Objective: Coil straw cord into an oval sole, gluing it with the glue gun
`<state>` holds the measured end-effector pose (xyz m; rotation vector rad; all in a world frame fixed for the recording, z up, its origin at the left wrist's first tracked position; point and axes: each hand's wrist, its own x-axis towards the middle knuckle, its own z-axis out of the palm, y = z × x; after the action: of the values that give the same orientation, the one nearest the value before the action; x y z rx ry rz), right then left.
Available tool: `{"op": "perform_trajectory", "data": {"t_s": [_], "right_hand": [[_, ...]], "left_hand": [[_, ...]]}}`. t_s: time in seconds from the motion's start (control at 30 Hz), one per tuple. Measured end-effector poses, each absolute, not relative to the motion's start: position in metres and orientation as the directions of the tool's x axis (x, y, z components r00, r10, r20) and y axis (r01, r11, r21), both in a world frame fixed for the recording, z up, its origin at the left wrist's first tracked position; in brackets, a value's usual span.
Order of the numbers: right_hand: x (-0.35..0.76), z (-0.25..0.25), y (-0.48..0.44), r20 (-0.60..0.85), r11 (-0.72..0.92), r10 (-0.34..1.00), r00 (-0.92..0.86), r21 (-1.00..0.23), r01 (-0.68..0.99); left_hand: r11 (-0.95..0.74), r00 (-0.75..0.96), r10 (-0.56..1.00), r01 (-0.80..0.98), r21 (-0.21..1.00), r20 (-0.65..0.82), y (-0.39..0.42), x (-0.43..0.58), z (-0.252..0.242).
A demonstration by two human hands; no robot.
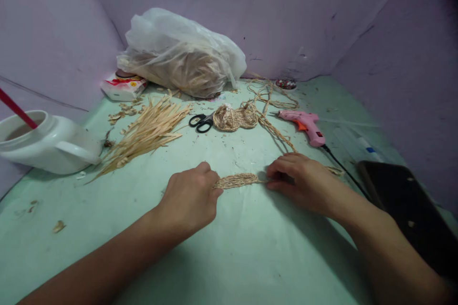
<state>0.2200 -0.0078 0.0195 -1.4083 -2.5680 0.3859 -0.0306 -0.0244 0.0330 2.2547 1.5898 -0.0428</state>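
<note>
My left hand (pixel 193 195) is closed on the left end of a flat strip of coiled, braided straw cord (pixel 236 180). From the strip's right end a thin length of cord runs to my right hand (pixel 298 178), whose thumb and fingers pinch it. Behind the hands lies a finished-looking woven straw piece (pixel 235 118) with rounded ends and small clear beads on top. Black-handled scissors (pixel 201 122) touch its left side. A braided straw cord (pixel 277 132) trails from behind it toward my right hand. The fingertips of my left hand are partly hidden.
Loose straw strips (pixel 150 126) lie left, beside a white jug (pixel 53 140). A plastic bag (pixel 186 52) and a small box (pixel 124 86) stand at the back. A pink glue gun (pixel 304 125), a bead dish (pixel 285 85) and a black phone (pixel 404 209) are right.
</note>
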Motion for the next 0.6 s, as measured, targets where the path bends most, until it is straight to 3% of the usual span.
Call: {"op": "perform_trajectory", "data": {"t_s": [0.13,0.4,0.6], "right_hand": [[0.217,0.025,-0.01,0.053,0.58,0.789,-0.612,-0.394,0.713],[0.209,0.037,-0.017,0.031,0.524,0.782,-0.623,-0.574,0.629],[0.209,0.04,-0.019,-0.023,0.381,0.821,-0.57,-0.721,0.578]], "left_hand": [[-0.293,0.359,0.904,0.916,0.275,-0.231,-0.024,-0.029,0.031],[-0.322,0.374,0.897,0.919,0.229,-0.238,-0.026,-0.03,0.031],[-0.318,0.369,0.897,0.921,0.225,-0.245,-0.027,-0.029,0.031]]}}
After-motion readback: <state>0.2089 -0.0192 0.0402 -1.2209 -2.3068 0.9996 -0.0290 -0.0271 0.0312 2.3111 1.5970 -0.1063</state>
